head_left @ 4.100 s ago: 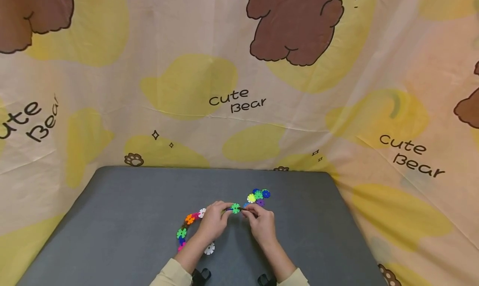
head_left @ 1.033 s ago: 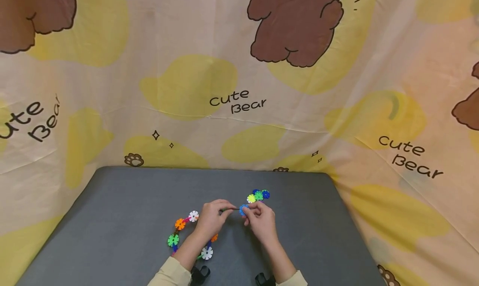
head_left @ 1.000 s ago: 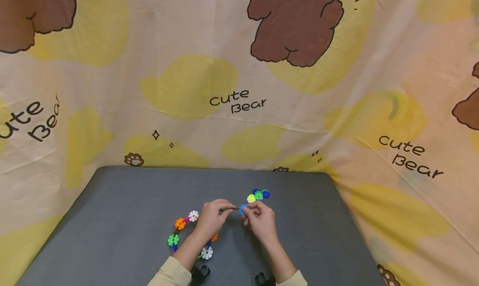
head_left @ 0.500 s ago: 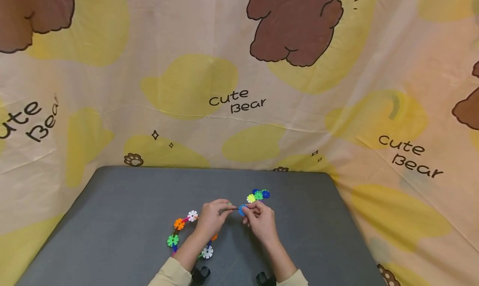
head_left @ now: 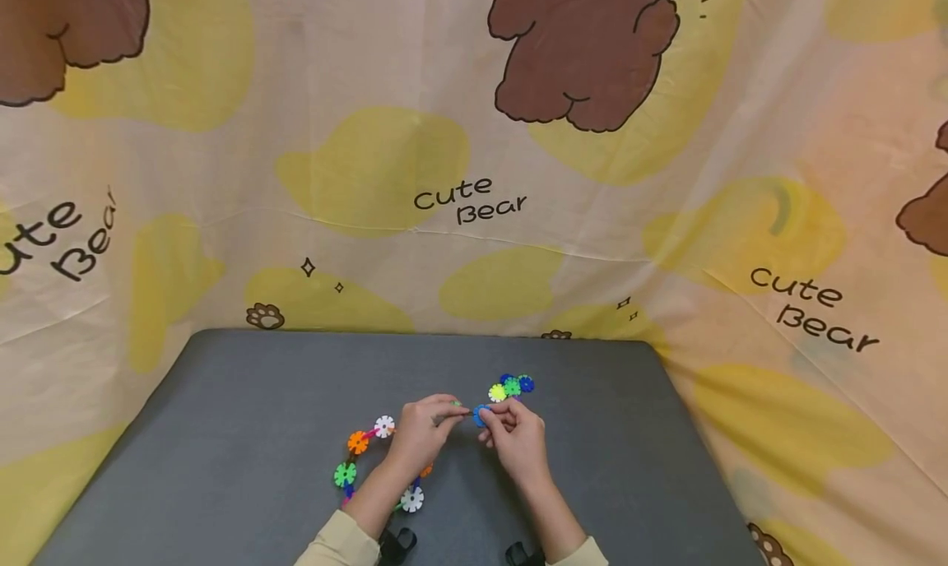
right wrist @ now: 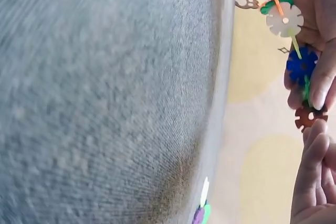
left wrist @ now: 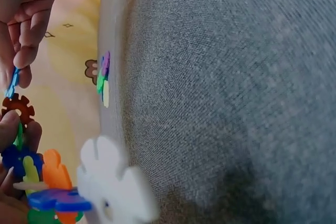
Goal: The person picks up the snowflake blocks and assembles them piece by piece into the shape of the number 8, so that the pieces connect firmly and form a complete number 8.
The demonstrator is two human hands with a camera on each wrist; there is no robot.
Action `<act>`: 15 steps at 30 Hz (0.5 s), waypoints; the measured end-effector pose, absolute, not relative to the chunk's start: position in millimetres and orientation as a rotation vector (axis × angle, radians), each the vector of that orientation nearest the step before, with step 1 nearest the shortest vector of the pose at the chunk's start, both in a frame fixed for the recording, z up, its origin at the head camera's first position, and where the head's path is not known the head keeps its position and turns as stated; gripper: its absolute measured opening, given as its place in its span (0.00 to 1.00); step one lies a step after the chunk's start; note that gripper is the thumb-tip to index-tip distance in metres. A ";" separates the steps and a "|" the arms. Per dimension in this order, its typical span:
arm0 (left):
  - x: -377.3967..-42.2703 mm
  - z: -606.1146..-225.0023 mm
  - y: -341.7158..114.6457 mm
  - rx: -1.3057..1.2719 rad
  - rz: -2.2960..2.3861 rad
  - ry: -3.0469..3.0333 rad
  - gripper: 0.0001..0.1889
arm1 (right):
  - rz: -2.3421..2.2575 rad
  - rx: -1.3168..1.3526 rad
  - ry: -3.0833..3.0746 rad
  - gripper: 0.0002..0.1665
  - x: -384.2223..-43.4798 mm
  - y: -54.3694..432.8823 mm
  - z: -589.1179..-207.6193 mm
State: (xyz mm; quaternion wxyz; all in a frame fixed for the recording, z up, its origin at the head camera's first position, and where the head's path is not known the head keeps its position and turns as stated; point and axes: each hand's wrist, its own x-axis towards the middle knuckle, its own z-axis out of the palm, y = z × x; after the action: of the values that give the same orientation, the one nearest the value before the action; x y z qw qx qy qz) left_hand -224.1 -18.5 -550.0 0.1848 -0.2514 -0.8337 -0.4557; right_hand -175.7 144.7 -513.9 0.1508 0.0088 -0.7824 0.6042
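My left hand (head_left: 422,433) pinches a brown snowflake disc (left wrist: 20,107) at the end of a chain of interlocking plastic discs. Light blue is the snowflake disc (head_left: 479,415) between the thumb and fingers of my right hand (head_left: 521,444). In the left wrist view the blue disc's edge meets the brown disc's rim. Green and dark blue discs (right wrist: 302,65) follow the brown one in the right wrist view. The chain loops round my left forearm, past a white disc (head_left: 383,426), an orange disc (head_left: 358,443) and a green disc (head_left: 345,473); the forearm hides part of it.
Several loose discs, with a yellow disc (head_left: 497,393) and a green disc (head_left: 512,387) among them, lie in a small pile beyond my right hand. The grey table (head_left: 629,451) ends at a printed cloth (head_left: 355,171) behind.
About four seconds ago my right hand held the brown disc against a green one; now my left pinches the brown disc and my right a light blue one. Over the last second, hands barely move.
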 end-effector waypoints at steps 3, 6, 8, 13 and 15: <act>-222.6 -550.2 -16.9 -0.748 -1.236 -2.300 0.07 | 1.715 0.020 -2.230 0.05 -174.8 142.0 -515.1; -221.2 -550.8 -15.0 -0.749 -1.212 -2.263 0.07 | 1.730 0.021 -2.206 0.05 -173.9 139.7 -514.6; -220.5 -551.4 -13.9 -0.733 -1.237 -2.248 0.07 | 1.754 0.010 -2.189 0.05 -173.9 138.4 -515.3; -219.8 -552.6 -11.8 -0.699 -1.283 -2.231 0.07 | 1.789 -0.053 -2.155 0.05 -180.8 138.4 -531.7; -220.3 -552.8 -11.9 -0.718 -1.257 -2.225 0.06 | 1.774 -0.052 -2.131 0.04 -184.7 139.8 -541.0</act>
State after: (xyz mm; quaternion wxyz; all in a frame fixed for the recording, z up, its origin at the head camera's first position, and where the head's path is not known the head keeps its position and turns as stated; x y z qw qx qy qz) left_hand -220.3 -11.9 -552.8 0.2411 -0.2625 -0.8136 -0.4594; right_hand -184.7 139.8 -541.0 0.1832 -0.0183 -0.7553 0.6289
